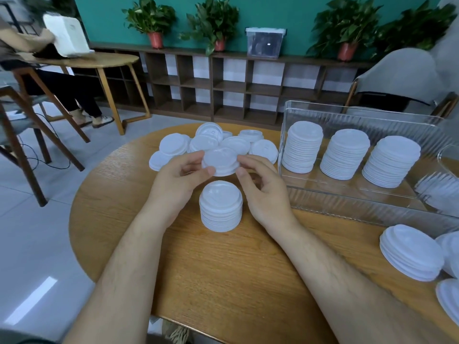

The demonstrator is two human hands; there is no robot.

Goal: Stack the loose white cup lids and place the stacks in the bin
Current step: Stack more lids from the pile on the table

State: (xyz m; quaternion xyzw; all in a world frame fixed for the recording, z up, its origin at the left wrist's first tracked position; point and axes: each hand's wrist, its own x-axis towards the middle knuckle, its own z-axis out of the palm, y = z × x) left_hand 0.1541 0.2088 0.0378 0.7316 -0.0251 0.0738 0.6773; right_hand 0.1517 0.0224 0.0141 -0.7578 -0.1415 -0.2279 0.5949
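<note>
Held lid [219,161]: white, round, raised centre, blurred; single or several, cannot tell. It sits in the air just above a short stack [220,207] on the wooden table [223,269], with loose lids [211,142] heaped behind. Left hand [181,180] and right hand [260,187] each pinch its rim, thumbs near side, fingers curled behind. Clear bin [347,202] at right holds three stacks [344,155]. Further stacks [409,252] are cut off at the right edge.

Office-like lounge: teal wall [293,11], potted plants [151,19] atop low cubby shelving [223,88], wooden tables [223,269].
</note>
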